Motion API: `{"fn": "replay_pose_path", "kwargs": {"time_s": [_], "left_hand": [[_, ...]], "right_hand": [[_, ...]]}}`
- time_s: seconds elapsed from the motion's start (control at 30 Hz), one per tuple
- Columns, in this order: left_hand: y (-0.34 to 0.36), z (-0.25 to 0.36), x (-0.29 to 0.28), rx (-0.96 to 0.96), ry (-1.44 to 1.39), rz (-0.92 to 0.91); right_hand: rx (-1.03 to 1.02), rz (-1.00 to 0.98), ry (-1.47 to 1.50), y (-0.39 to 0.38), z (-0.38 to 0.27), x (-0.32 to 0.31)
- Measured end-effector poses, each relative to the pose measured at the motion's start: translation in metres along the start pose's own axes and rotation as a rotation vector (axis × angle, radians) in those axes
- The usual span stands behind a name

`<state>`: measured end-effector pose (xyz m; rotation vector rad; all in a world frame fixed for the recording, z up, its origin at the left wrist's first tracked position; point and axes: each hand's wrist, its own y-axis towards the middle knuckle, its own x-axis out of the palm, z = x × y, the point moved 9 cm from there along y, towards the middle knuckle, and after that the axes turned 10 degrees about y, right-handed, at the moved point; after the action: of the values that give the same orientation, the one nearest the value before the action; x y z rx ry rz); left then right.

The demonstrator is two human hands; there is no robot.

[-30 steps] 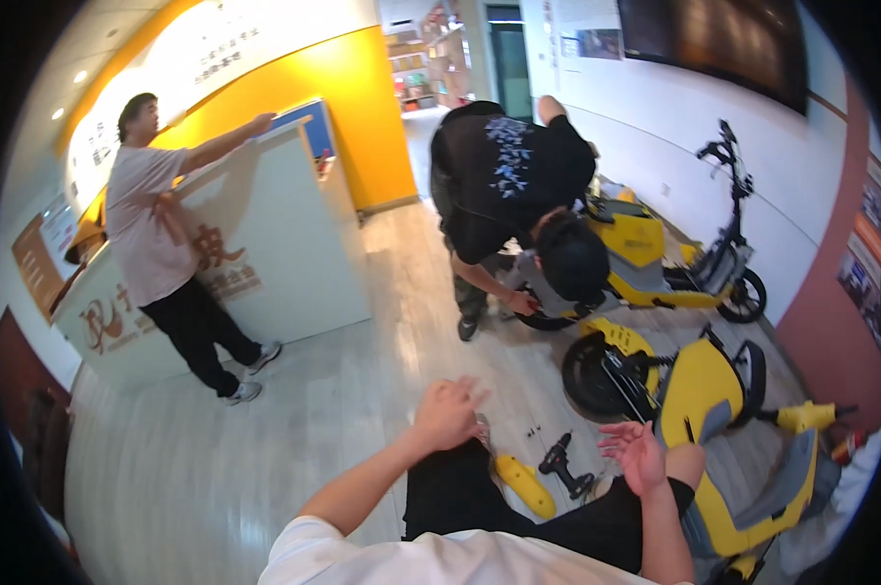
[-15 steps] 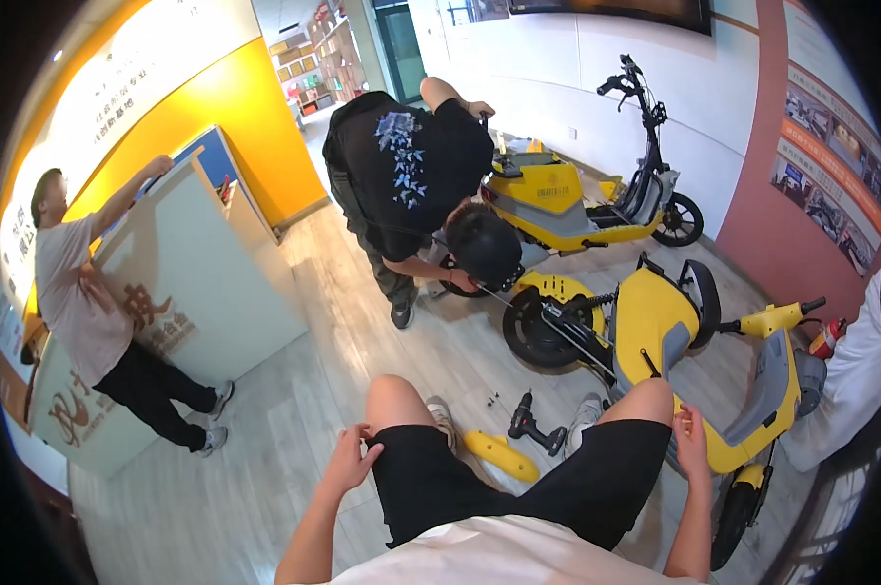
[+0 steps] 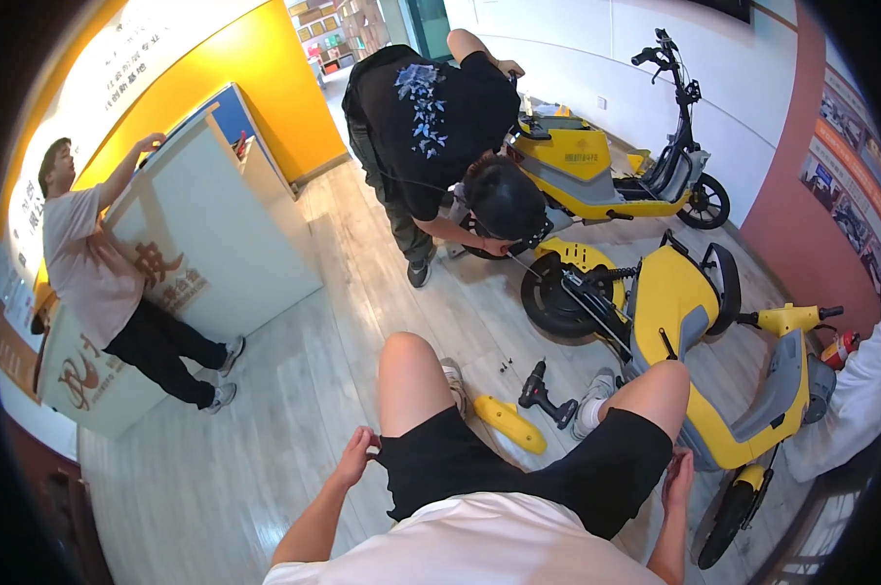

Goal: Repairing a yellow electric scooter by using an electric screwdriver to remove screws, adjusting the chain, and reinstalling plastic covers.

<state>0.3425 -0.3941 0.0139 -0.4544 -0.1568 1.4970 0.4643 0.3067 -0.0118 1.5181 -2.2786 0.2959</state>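
At far left, we see a person in a pale shirt (image 3: 79,258) leaning on a white counter (image 3: 206,244). Nearer, the left hand (image 3: 354,456) pinches the hem of the black shorts (image 3: 499,468) at the left thigh. Between the knees on the wooden floor (image 3: 294,390) lie a yellow panel (image 3: 509,424) and a black power drill (image 3: 543,395). Beyond, a person in black (image 3: 440,127) bends over the front wheel (image 3: 555,297) of a yellow scooter (image 3: 694,331) lying on its side. The right hand (image 3: 678,478) grips the shorts' right hem. Another scooter (image 3: 606,166) stands by the far wall.
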Motion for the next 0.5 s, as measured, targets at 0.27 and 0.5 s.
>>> {"fn": "replay_pose_path", "kwargs": {"time_s": [0.27,0.5], "left_hand": [[0.044,-0.062,0.019,-0.262,-0.189,-0.144],[0.072,-0.083,0.034,-0.434,-0.303,-0.176]], "right_hand": [[0.213,0.239,0.521,0.008,0.055,0.006],[0.068,0.053,0.420,0.036,0.039,0.023]]}}
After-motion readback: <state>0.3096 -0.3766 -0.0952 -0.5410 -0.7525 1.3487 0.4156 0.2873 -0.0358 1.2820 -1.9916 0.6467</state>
